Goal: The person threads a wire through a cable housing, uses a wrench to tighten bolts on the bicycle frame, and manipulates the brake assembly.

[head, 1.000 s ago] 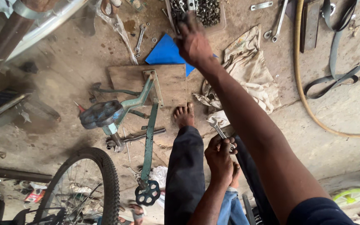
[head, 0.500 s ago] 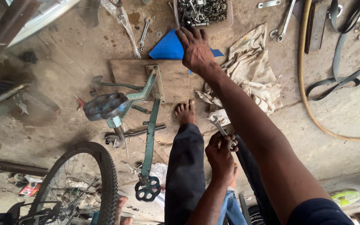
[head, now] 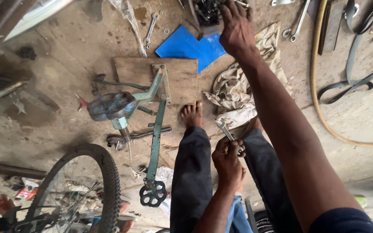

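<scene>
Right hand (head: 237, 30), arm fully extended, rests with fingers spread on a pile of dark metal parts (head: 208, 11) at the far edge of the concrete floor (head: 65, 56), just beyond a blue sheet (head: 186, 45) and beside a crumpled rag (head: 238, 86). Left hand (head: 227, 162) is clenched around a small spanner (head: 226, 130), held between the knees, near the green bicycle frame (head: 156, 133) lying on a wooden board (head: 182, 80).
</scene>
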